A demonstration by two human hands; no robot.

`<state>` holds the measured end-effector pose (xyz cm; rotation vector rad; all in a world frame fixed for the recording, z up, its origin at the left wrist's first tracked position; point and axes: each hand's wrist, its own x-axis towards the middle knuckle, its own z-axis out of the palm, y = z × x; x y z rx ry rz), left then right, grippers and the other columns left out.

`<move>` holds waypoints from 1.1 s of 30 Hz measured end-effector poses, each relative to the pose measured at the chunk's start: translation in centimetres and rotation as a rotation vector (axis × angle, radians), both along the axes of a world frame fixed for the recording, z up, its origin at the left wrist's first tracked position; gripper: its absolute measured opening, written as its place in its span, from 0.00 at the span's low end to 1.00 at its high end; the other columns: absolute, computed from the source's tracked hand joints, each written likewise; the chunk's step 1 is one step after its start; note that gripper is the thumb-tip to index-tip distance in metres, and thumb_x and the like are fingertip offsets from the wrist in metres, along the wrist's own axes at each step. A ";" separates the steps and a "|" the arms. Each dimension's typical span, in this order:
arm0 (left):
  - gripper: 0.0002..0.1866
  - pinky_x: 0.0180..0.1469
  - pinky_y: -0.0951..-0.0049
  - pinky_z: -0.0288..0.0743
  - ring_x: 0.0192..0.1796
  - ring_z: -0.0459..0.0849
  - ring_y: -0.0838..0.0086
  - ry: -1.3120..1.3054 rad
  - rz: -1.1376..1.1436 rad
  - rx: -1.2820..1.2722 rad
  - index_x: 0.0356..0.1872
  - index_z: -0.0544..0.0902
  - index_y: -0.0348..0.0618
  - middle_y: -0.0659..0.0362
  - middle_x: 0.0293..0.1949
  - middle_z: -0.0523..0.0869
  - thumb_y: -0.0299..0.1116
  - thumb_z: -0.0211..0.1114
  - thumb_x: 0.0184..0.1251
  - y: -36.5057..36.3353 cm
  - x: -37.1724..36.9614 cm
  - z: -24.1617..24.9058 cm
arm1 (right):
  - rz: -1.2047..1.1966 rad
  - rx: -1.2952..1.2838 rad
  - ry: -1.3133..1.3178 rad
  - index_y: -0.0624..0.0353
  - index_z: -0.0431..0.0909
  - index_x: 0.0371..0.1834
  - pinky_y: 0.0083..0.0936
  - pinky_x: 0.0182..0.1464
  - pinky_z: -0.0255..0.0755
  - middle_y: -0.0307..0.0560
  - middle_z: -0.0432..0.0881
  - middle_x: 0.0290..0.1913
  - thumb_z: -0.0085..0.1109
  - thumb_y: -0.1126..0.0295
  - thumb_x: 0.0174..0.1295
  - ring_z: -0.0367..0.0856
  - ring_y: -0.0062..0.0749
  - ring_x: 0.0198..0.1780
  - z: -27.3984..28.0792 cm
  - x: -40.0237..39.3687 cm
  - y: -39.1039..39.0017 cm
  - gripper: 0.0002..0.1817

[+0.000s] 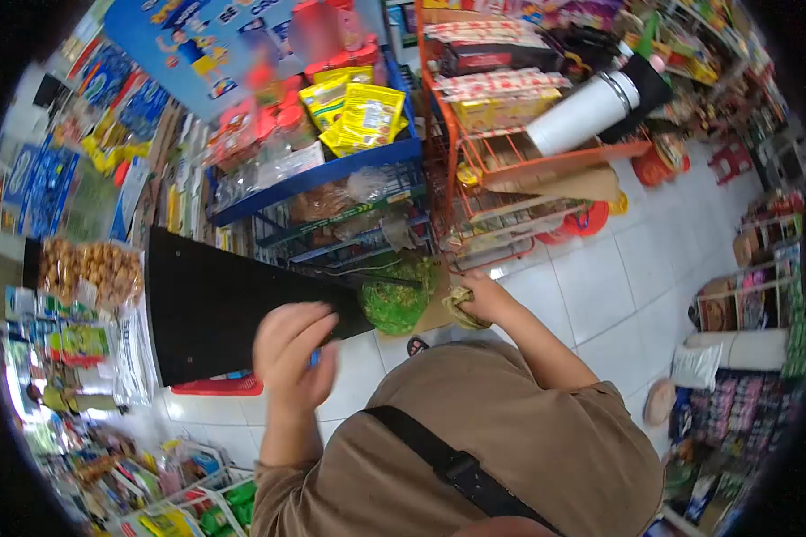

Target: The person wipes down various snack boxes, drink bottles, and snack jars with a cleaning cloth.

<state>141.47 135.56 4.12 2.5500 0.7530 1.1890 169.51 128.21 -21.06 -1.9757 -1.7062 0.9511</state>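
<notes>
My right hand (485, 300) is closed around a crumpled yellowish cloth (462, 309), low beside the orange rack. To its left lies a green plastic bag (394, 304) with yellowish bits in it. My left hand (295, 353) is raised in front of a black panel (242, 300); its fingers are bent a little and the thumb stands apart from them. A small blue patch shows between thumb and fingers.
An orange wire rack (475, 166) holds boxes and a white tumbler (582, 112). Left of it, a blue display shelf (331, 170) carries yellow packets (363, 116) and jars. Shelves of goods line both sides of the white tiled floor (600, 277). A red basket (219, 387) sits below the panel.
</notes>
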 end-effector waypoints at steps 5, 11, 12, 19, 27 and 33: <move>0.16 0.47 0.64 0.72 0.43 0.79 0.57 0.256 -0.308 -0.418 0.41 0.79 0.38 0.49 0.40 0.81 0.33 0.65 0.51 0.7 7.0 -6.1 | -0.263 0.025 0.107 0.60 0.72 0.48 0.33 0.48 0.71 0.57 0.77 0.42 0.62 0.70 0.44 0.76 0.49 0.45 3.9 2.9 -3.6 0.24; 0.17 0.45 0.65 0.73 0.42 0.79 0.56 0.671 -0.414 -0.674 0.43 0.79 0.38 0.48 0.39 0.81 0.37 0.64 0.54 -1.1 11.1 -13.6 | -0.601 0.129 0.131 0.58 0.64 0.50 0.40 0.42 0.71 0.61 0.78 0.38 0.57 0.71 0.50 0.77 0.56 0.41 3.3 10.3 -7.0 0.22; 0.17 0.45 0.65 0.73 0.41 0.80 0.56 0.662 -0.351 -0.689 0.43 0.79 0.38 0.48 0.38 0.81 0.36 0.64 0.54 -1.0 12.1 -14.1 | -0.630 0.166 0.116 0.58 0.64 0.50 0.40 0.42 0.71 0.61 0.78 0.38 0.57 0.71 0.51 0.77 0.56 0.42 3.0 11.7 -7.4 0.22; 0.11 0.41 0.69 0.73 0.38 0.81 0.61 0.089 0.046 -0.450 0.38 0.80 0.36 0.50 0.35 0.82 0.31 0.63 0.55 4.0 23.2 -10.5 | -0.612 0.194 0.093 0.62 0.66 0.51 0.38 0.44 0.72 0.62 0.78 0.39 0.56 0.74 0.52 0.78 0.54 0.44 1.0 23.2 -10.4 0.21; 0.09 0.44 0.63 0.72 0.40 0.78 0.56 0.032 0.176 0.014 0.36 0.81 0.40 0.51 0.36 0.82 0.32 0.58 0.58 15.0 35.4 -5.4 | -0.478 0.148 0.158 0.61 0.69 0.49 0.34 0.45 0.72 0.60 0.79 0.39 0.56 0.75 0.51 0.78 0.51 0.44 -0.6 34.3 -9.9 0.19; 0.11 0.45 0.61 0.72 0.42 0.79 0.58 0.519 0.313 0.014 0.37 0.83 0.45 0.54 0.37 0.82 0.37 0.59 0.57 17.9 37.4 -5.1 | -0.383 0.134 0.222 0.61 0.69 0.49 0.33 0.45 0.71 0.59 0.79 0.40 0.56 0.76 0.50 0.79 0.47 0.44 0.9 37.1 -8.9 0.20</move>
